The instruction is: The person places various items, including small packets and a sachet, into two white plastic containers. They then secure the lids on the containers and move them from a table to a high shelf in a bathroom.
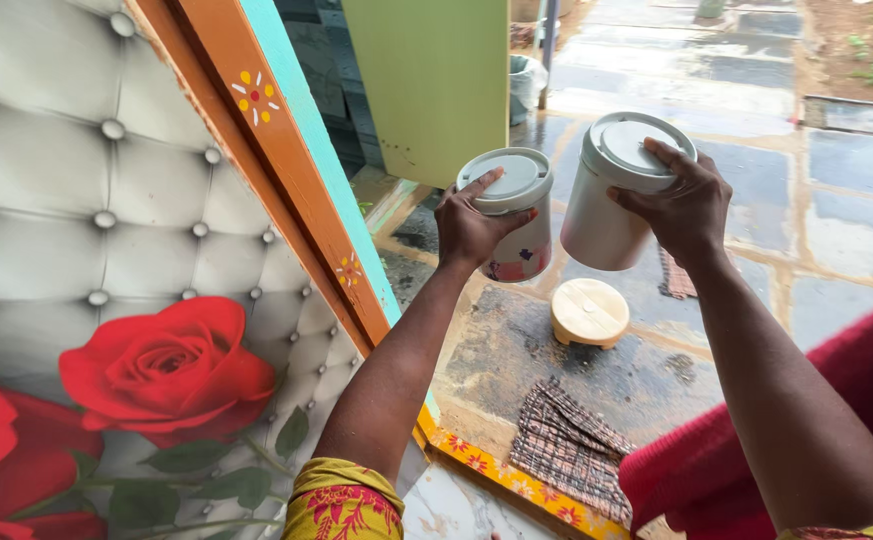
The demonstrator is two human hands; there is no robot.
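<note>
My left hand (469, 226) grips a small white canister (516, 215) with a grey lid and a coloured picture near its base, fingers reaching over the lid. My right hand (681, 205) holds a larger plain white canister (611, 190) with a grey lid, palm over the lid's right side. Both canisters are held up side by side in front of me, almost touching, above a wet stone floor.
A padded door panel (106, 280) printed with red roses, framed in orange and teal (296, 170), fills the left. Below lie a round wooden stool (589, 311), a checked cloth (571, 450) and red fabric (756, 440). A green panel (436, 80) stands behind.
</note>
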